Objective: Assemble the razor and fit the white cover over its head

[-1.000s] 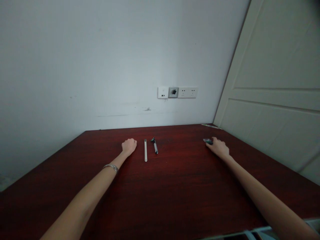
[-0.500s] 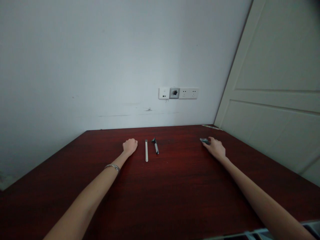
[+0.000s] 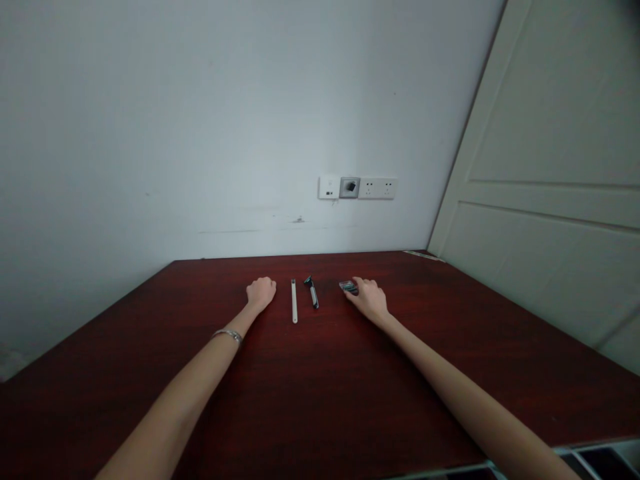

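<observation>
My left hand (image 3: 261, 293) rests on the dark red table as a closed fist, and no object shows in it. Just right of it lies a slim white strip (image 3: 295, 303) with a dark far end and a small hole at the near end. Beside the strip is a razor (image 3: 313, 295), its dark head pointing away from me. My right hand (image 3: 369, 298) grips a small clear plastic case (image 3: 347, 287) with dark contents between thumb and fingers, low over or on the tabletop, right of the razor. The fingers cover part of the case.
The table (image 3: 320, 387) meets a white wall with a row of sockets (image 3: 358, 188). A pale panelled door (image 3: 545, 200) stands along the right side. At the front right edge, an open compartment (image 3: 605, 460) partly shows below my right forearm. A thin strip (image 3: 424, 255) lies at the back right corner.
My right hand has moved left across the table with the clear plastic case, coming closer to the razor. The left hand, white strip and razor have stayed put.
</observation>
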The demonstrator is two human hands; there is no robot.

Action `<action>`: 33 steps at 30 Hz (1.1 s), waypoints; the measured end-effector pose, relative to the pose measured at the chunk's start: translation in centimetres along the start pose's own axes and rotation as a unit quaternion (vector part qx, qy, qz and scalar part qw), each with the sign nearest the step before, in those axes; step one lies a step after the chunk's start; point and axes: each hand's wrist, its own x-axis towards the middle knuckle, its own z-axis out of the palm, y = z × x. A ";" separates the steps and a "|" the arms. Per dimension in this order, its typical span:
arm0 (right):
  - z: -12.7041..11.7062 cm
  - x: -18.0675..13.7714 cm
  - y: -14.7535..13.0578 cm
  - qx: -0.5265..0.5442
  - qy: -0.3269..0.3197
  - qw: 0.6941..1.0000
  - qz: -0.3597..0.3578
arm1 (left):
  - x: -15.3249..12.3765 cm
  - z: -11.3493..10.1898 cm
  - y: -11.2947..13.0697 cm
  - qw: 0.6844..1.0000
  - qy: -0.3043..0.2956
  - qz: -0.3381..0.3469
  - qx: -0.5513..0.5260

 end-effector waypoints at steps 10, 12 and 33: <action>1.3 -0.3 -3.6 0.015 -0.027 0.999 0.011 | 0.1 0.3 -0.1 1.000 -0.002 -0.004 -0.005; 1.4 -0.3 -3.8 0.016 -0.028 0.999 0.010 | 0.1 0.2 -0.1 1.000 -0.004 -0.006 -0.004; 1.9 0.5 -4.4 0.014 -0.045 0.999 -0.017 | 0.1 0.4 -0.2 1.000 0.003 -0.009 0.003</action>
